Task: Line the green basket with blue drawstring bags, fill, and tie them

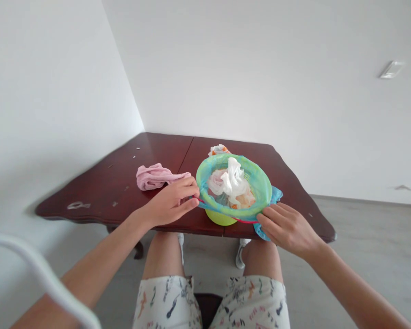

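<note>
A green wastebasket (221,218) stands near the front edge of the table, lined with a thin blue trash bag (258,176) folded over its rim. Crumpled white tissues and thin plastic (234,180) fill part of it. My left hand (178,198) pinches the bag's edge, where a red drawstring shows, at the left of the rim. At the right front of the rim, my right hand (287,224) has its fingers closed on the bag's edge. Loose blue plastic hangs beside that hand. The fingertips' exact hold is partly hidden.
A crumpled pink cloth (154,177) lies on the dark red wooden table (123,196) left of the basket. A white and orange crumpled wrapper (219,150) is behind the basket. White walls border the table. A blurred white cable (44,274) crosses the lower left.
</note>
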`<state>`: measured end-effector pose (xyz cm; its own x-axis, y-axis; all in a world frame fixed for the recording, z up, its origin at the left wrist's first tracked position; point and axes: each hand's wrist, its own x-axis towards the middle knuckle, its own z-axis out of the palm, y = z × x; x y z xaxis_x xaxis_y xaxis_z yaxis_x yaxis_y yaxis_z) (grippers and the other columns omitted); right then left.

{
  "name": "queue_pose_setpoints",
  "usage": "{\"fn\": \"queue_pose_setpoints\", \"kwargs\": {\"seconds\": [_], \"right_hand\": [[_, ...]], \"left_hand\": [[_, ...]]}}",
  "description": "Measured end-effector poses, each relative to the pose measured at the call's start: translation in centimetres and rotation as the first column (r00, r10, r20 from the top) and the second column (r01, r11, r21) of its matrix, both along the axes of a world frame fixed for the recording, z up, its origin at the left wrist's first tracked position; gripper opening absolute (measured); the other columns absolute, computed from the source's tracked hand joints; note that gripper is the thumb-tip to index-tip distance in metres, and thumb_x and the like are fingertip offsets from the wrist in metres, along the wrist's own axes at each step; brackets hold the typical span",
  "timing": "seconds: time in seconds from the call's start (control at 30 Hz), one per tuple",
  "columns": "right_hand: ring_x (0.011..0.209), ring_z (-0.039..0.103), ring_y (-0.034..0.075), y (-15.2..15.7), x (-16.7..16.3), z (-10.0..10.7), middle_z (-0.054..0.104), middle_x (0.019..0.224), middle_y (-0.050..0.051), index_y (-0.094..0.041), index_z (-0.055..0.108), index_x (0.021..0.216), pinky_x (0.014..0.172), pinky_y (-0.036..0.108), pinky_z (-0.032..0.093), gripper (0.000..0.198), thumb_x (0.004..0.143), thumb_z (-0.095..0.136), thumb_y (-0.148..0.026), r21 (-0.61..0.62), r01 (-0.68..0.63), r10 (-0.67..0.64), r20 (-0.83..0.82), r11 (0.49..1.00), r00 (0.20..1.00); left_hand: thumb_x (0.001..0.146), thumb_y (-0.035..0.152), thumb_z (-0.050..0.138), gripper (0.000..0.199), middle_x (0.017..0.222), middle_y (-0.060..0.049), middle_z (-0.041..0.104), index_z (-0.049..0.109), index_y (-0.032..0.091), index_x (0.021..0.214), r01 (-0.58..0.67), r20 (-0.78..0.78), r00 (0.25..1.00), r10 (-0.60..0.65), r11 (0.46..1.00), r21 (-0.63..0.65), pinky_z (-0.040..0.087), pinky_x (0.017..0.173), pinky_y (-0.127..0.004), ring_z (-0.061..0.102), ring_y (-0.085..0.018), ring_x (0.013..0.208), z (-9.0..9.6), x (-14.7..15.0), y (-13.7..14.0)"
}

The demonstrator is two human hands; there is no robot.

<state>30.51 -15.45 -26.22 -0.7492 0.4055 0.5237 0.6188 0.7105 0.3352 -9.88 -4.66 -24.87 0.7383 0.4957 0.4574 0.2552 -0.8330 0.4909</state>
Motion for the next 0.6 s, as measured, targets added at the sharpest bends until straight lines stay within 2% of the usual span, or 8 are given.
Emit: {"fn": "queue_pose_setpoints", "kwargs": {"seconds": [0.1,0.17,0.27,0.4,0.5,0.6], "right_hand": [[0.078,0.053,0.023,-0.2,-0.7,0.3,0.061,0.087,0.003,-0.023,0.065,0.106,0.072,0.04,0.041,0.019,0.116,0.057,-0.009,-0.062,-0.013,0.011,-0.026,0.998,1.0],[0.079,0.053,0.023,-0.1,-0.8,0.7,0.06,0.088,0.003,-0.025,0.059,0.099,0.072,0.041,0.04,0.021,0.112,0.058,-0.009,-0.124,-0.019,0.012,-0.06,0.992,0.998],[0.08,0.052,0.024,0.0,-0.7,1.2,0.058,0.088,0.003,-0.027,0.053,0.096,0.074,0.041,0.04,0.022,0.106,0.059,-0.007,-0.205,-0.062,0.019,-0.208,0.977,0.978],[0.08,0.051,0.023,0.4,-0.6,1.4,0.056,0.087,0.001,-0.027,0.05,0.098,0.074,0.039,0.041,0.021,0.104,0.058,-0.009,-0.271,-0.177,0.034,-0.46,0.946,0.887],[0.079,0.052,0.021,0.7,-0.7,1.2,0.056,0.086,0.0,-0.027,0.051,0.099,0.073,0.038,0.042,0.02,0.107,0.056,-0.009,-0.333,-0.233,0.025,-0.526,0.914,0.85],[0.078,0.054,0.02,1.0,-0.8,1.0,0.055,0.086,-0.001,-0.027,0.05,0.098,0.072,0.037,0.042,0.021,0.111,0.054,-0.01,-0.361,-0.231,-0.015,-0.565,0.904,0.825]], "left_hand": [[0.121,0.076,0.053,0.062,0.113,-0.009,0.066,0.076,0.022,0.102,-0.031,-0.11,0.993,0.033,0.999,0.018,0.048,0.097,-0.045,0.06,-0.028,0.104,0.7,0.2,-0.9],[0.119,0.075,0.06,0.058,0.114,-0.008,0.066,0.077,0.022,0.103,-0.029,-0.109,0.994,0.029,1.0,0.004,0.047,0.095,-0.044,0.059,-0.028,0.104,0.7,0.3,-1.1],[0.121,0.075,0.056,0.058,0.111,-0.006,0.066,0.073,0.022,0.103,0.013,0.013,1.0,-0.012,0.997,-0.076,0.047,0.096,-0.042,0.06,-0.026,0.103,0.3,0.7,-0.7],[0.124,0.073,0.05,0.06,0.095,-0.002,0.063,0.065,0.022,0.096,0.057,0.225,0.974,-0.021,0.986,-0.156,0.044,0.09,-0.04,0.056,-0.022,0.091,-0.7,2.2,-0.1],[0.124,0.07,0.056,0.061,0.084,0.0,0.057,0.057,0.022,0.086,0.021,0.272,0.962,0.025,0.986,-0.164,0.038,0.08,-0.038,0.05,-0.02,0.082,-1.0,3.6,-0.1],[0.125,0.072,0.052,0.065,0.08,0.002,0.051,0.05,0.023,0.082,0.01,0.271,0.962,0.034,0.987,-0.16,0.035,0.076,-0.039,0.046,-0.019,0.077,-0.8,4.4,-0.2]]}}
